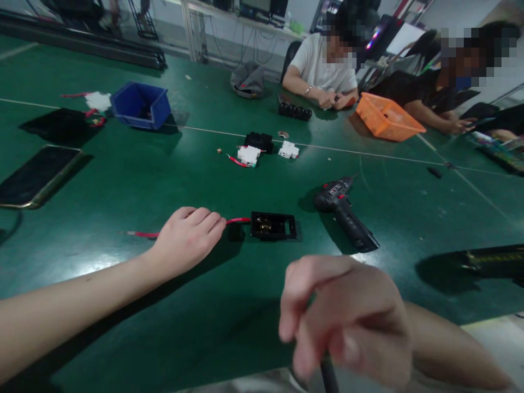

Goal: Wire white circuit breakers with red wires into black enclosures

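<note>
My left hand (188, 237) is closed round a red wire (238, 220), which sticks out on both sides of the fist. The wire's right end runs into a small open black plastic housing (273, 226) with brass-coloured parts inside. Its left end shows a pale bare tip. Nearer to me, my right hand (347, 322) is raised at the table's front edge with its fingers curled, slightly blurred. A thin dark rod-like thing (328, 374) shows below those fingers; its kind is not clear. A black cordless screwdriver (346, 213) lies to the right of the housing.
Beyond the housing lie white switch modules (249, 156) and a black block (258, 142) on the green table (196, 183). A blue bin (141, 105) and a phone (39, 176) are at left. An orange basket (388, 117) stands near two seated people at the far side.
</note>
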Available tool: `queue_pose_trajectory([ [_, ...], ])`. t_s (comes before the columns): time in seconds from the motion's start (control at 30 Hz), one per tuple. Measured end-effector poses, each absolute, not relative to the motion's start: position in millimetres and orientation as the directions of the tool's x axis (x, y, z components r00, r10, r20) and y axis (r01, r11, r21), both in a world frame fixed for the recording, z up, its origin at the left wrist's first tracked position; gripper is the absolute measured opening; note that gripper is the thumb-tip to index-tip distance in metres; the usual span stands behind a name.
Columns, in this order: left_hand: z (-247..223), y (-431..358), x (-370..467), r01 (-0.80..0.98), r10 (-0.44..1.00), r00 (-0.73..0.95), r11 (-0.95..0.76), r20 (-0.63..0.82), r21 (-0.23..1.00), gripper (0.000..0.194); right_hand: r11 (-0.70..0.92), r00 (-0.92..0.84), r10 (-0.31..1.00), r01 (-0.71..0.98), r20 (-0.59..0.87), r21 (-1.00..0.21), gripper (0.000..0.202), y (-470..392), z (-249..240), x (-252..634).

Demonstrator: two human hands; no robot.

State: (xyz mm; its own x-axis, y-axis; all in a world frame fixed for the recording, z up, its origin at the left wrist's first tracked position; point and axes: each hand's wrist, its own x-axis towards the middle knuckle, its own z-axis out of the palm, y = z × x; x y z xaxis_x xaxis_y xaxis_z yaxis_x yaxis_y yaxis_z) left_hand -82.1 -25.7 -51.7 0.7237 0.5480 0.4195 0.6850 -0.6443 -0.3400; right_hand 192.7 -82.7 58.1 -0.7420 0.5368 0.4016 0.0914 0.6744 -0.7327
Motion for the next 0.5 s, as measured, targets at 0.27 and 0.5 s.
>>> queue_pose_trajectory([
  [0.27,-53,-26,-83,0.702,0.563,0.706,-0.640,0.430,-0.313,0.012,0.294,-0.329,0.910,0.941,0.251,0.167,0.052,-3,8,281],
  [0.5,-59,-27,-84,0.711,0.572,0.695,-0.637,0.435,-0.297,0.015,-0.160,0.205,0.965,0.953,-0.161,0.257,0.060,28,-10,325],
])
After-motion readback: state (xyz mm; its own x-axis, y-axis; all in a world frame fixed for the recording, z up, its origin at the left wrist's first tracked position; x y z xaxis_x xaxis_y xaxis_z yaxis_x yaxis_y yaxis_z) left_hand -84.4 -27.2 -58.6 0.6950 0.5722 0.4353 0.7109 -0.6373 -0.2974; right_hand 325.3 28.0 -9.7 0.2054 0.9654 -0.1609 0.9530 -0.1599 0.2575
